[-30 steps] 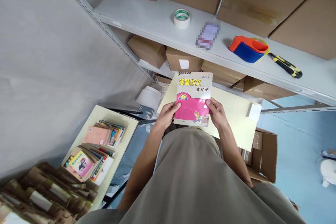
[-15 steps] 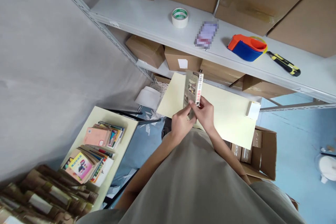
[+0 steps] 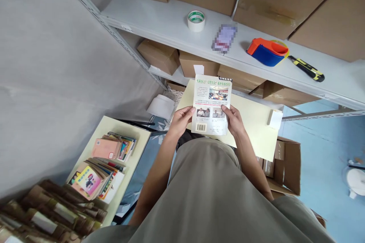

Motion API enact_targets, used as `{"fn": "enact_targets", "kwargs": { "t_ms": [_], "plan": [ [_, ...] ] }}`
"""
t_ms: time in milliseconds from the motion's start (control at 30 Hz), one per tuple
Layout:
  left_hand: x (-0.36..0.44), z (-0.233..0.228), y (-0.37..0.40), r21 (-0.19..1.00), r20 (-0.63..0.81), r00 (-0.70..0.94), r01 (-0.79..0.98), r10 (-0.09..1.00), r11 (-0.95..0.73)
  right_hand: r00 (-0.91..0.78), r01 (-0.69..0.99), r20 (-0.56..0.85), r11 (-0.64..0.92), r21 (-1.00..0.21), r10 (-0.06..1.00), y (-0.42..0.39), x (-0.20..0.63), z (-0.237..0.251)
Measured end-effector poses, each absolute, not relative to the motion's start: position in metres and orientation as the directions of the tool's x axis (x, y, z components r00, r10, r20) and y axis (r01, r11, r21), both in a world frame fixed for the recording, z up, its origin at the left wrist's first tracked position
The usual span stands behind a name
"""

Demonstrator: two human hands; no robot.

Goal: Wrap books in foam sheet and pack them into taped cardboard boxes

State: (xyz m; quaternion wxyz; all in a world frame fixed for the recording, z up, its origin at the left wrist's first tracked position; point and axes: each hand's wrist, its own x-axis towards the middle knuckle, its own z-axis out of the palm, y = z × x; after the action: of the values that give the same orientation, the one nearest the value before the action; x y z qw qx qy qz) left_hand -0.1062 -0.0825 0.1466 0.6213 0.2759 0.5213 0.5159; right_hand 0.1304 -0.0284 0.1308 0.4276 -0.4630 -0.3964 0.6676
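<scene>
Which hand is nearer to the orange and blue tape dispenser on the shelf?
Right. The right hand holds the book by its right edge, below and left of the tape dispenser. The left hand holds the book's left edge, farther off.

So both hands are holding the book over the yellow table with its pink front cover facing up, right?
Not quite. The head view shows the left hand and right hand holding the book over the yellow table, but its back cover faces up: white, with small photos and a barcode.
</scene>
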Motion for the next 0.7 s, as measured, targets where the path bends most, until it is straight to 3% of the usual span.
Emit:
{"fn": "enact_targets", "kwargs": {
  "t_ms": [167,333,400,467,567,700],
  "plan": [
    [-0.095,0.151,-0.085,0.976,-0.198,-0.224,-0.131,0.954,0.172,-0.026,-0.024,-0.193,-0.193,-0.981,0.981,-0.03,0.13,0.119],
    [-0.069,0.152,-0.096,0.935,-0.032,-0.333,0.323,0.943,0.146,-0.216,0.034,-0.158,-0.155,-0.987,0.963,-0.052,0.098,0.135],
    [-0.056,0.152,-0.103,0.895,0.013,-0.312,0.427,0.95,0.128,-0.207,0.092,-0.116,-0.099,-0.991,0.971,-0.059,0.085,0.141],
    [-0.05,0.152,-0.108,0.904,0.05,-0.237,0.423,0.97,0.057,-0.152,0.121,-0.102,-0.084,-0.989,0.983,-0.059,0.081,0.142],
    [-0.062,0.149,-0.109,0.971,0.009,-0.182,0.235,0.983,0.035,-0.177,0.051,-0.153,-0.146,-0.988,0.972,-0.05,0.094,0.138],
    [-0.11,0.137,-0.1,0.988,-0.121,-0.384,0.039,0.915,0.147,-0.269,-0.046,-0.259,-0.281,-0.959,0.927,-0.039,0.121,0.136]
  ]
}}
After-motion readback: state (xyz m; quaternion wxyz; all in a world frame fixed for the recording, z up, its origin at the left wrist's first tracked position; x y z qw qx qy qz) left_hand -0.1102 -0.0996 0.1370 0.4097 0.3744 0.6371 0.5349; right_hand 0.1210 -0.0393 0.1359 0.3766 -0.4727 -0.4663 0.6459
